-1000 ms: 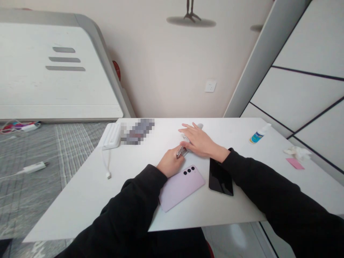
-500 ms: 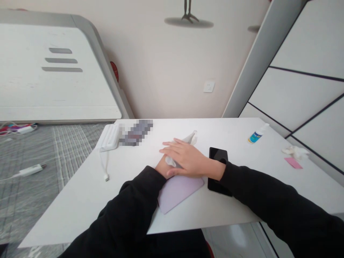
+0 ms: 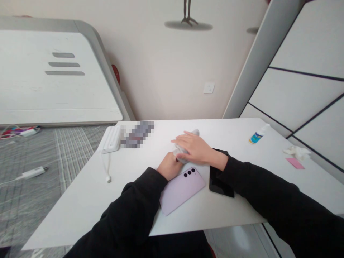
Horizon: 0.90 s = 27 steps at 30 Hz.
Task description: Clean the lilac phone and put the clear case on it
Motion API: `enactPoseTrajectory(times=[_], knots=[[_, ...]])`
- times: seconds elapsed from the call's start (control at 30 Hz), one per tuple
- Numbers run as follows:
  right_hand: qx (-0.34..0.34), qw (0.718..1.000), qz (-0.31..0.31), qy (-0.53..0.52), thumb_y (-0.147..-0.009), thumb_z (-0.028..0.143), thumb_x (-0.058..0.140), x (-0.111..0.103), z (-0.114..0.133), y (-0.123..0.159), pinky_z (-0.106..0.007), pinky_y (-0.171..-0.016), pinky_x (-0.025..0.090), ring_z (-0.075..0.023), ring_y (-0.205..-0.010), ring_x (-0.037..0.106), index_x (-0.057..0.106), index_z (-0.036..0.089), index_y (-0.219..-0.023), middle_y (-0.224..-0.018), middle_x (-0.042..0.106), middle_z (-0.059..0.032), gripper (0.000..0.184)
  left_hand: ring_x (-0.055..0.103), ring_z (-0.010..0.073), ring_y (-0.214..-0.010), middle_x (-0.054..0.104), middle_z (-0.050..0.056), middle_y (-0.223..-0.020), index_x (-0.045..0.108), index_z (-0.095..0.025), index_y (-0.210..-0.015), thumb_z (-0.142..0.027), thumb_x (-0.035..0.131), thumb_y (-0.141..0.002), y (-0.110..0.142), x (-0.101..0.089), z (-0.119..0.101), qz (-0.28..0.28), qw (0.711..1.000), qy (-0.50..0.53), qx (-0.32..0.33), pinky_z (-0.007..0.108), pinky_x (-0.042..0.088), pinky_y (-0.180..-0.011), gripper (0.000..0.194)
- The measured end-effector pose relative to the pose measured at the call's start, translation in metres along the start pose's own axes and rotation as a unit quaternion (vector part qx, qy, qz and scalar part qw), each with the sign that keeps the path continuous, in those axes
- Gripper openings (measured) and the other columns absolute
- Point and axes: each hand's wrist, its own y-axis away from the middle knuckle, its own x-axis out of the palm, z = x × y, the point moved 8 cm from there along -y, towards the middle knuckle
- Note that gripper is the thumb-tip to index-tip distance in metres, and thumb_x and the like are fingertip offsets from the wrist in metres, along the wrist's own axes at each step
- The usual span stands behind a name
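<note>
A crumpled white tissue (image 3: 179, 153) is bunched between my hands above the table. My left hand (image 3: 168, 166) is closed at its lower left end, its fingertips hidden by the tissue and my other hand. Across the top lies my right hand (image 3: 192, 147), fingers long and pressed together over the tissue, thumb on the near side. A pale end of the bundle shows beyond the fingers; whether anything is wrapped inside cannot be made out. Just below my hands a lilac smartphone (image 3: 182, 191) lies back up, three camera lenses showing. Under my right wrist is a black phone or small tablet (image 3: 220, 184).
On the white table (image 3: 129, 211) are a white power bank or adapter (image 3: 111, 139) with a short cable (image 3: 108, 175), and a blurred grey item (image 3: 138, 134). To the right stand a spray bottle (image 3: 258, 135), a crumpled tissue (image 3: 298, 152) and a pink slip (image 3: 295, 163).
My right hand has slid slightly right and up with the tissue, off my left wrist. The left hand has shifted right, and the lilac phone's cameras are now uncovered.
</note>
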Motion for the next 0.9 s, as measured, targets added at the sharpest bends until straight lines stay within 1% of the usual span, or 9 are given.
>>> enactPoseTrajectory(times=[0.1,0.27,0.4,0.47,0.6,0.67,0.8,0.83,0.9], knots=[[0.041,0.999,-0.028,0.011,-0.105,0.068,0.027,-0.005,-0.011,0.000,-0.064,-0.121,0.030,-0.0344,-0.130,0.060,0.063,0.010,-0.135,-0.130,0.068,-0.0220,0.074,0.068,0.0172,-0.089,0.069,0.005,-0.106,0.066,-0.016,-0.113,-0.041,0.064,-0.099,-0.001,0.004,-0.002,0.057,0.998,-0.001,0.007,0.037,0.060,-0.080,0.029],[-0.040,0.999,0.001,-0.012,-0.096,0.077,0.043,0.006,0.019,0.000,-0.046,-0.126,0.029,-0.0249,-0.132,0.059,0.060,0.017,-0.141,-0.138,0.067,-0.0122,0.076,0.068,0.0177,-0.096,0.068,0.007,-0.117,0.067,-0.016,-0.115,-0.043,0.062,-0.099,-0.001,0.003,-0.005,0.071,0.997,-0.011,0.011,0.039,0.059,-0.088,0.032],[0.029,0.999,-0.028,0.007,-0.107,0.064,0.026,-0.006,-0.012,0.000,-0.063,-0.122,0.028,-0.0320,-0.130,0.061,0.065,0.012,-0.133,-0.130,0.069,-0.0199,0.071,0.068,0.0149,-0.083,0.069,0.004,-0.099,0.068,-0.014,-0.105,-0.041,0.061,-0.100,0.000,0.004,-0.005,0.080,0.997,-0.001,0.006,0.035,0.060,-0.080,0.028],[0.040,0.998,-0.036,0.013,-0.107,0.062,0.024,-0.007,-0.013,0.000,-0.067,-0.121,0.026,-0.0356,-0.134,0.057,0.064,0.008,-0.133,-0.131,0.068,-0.0237,0.072,0.069,0.0159,-0.086,0.070,0.004,-0.100,0.067,-0.014,-0.106,-0.038,0.064,-0.099,0.000,0.004,-0.004,0.073,0.997,0.001,0.004,0.037,0.059,-0.081,0.024],[-0.040,0.999,-0.002,-0.007,-0.104,0.067,0.036,0.004,0.020,0.000,-0.048,-0.127,0.028,-0.0258,-0.138,0.055,0.060,0.015,-0.141,-0.141,0.066,-0.0134,0.069,0.068,0.0177,-0.098,0.068,0.007,-0.116,0.068,-0.014,-0.111,-0.042,0.062,-0.099,0.000,0.004,-0.001,0.053,0.999,-0.009,-0.004,0.040,0.058,-0.093,0.031],[-0.040,0.999,0.000,-0.009,-0.107,0.060,0.034,0.002,0.017,-0.001,-0.046,-0.125,0.033,-0.0235,-0.130,0.061,0.064,0.017,-0.137,-0.136,0.069,-0.0108,0.060,0.068,0.0169,-0.092,0.069,0.006,-0.110,0.069,-0.015,-0.109,-0.044,0.061,-0.099,0.001,0.005,0.000,0.063,0.998,-0.008,-0.007,0.038,0.059,-0.088,0.032],[0.038,0.999,-0.037,0.011,-0.111,0.037,0.024,-0.011,-0.012,0.000,-0.066,-0.121,0.030,-0.0322,-0.130,0.061,0.068,0.010,-0.128,-0.127,0.072,-0.0195,0.055,0.068,0.0159,-0.084,0.070,0.004,-0.099,0.067,-0.014,-0.107,-0.041,0.062,-0.100,0.001,0.007,-0.001,0.085,0.996,0.012,0.006,0.037,0.060,-0.080,0.028],[0.036,0.999,-0.037,0.012,-0.111,0.036,0.026,-0.010,-0.009,0.000,-0.067,-0.122,0.027,-0.0330,-0.133,0.059,0.068,0.009,-0.129,-0.128,0.071,-0.0204,0.053,0.069,0.0168,-0.088,0.070,0.004,-0.102,0.066,-0.015,-0.109,-0.039,0.064,-0.099,0.001,0.009,-0.001,0.083,0.996,0.017,0.011,0.038,0.059,-0.082,0.026],[-0.002,1.000,-0.021,0.004,-0.110,0.035,0.033,-0.003,0.008,0.000,-0.060,-0.126,0.024,-0.0290,-0.139,0.054,0.065,0.010,-0.134,-0.135,0.068,-0.0173,0.047,0.068,0.0195,-0.099,0.069,0.007,-0.114,0.066,-0.017,-0.116,-0.040,0.064,-0.099,0.001,0.012,-0.001,0.067,0.997,0.023,0.016,0.041,0.059,-0.088,0.029]])
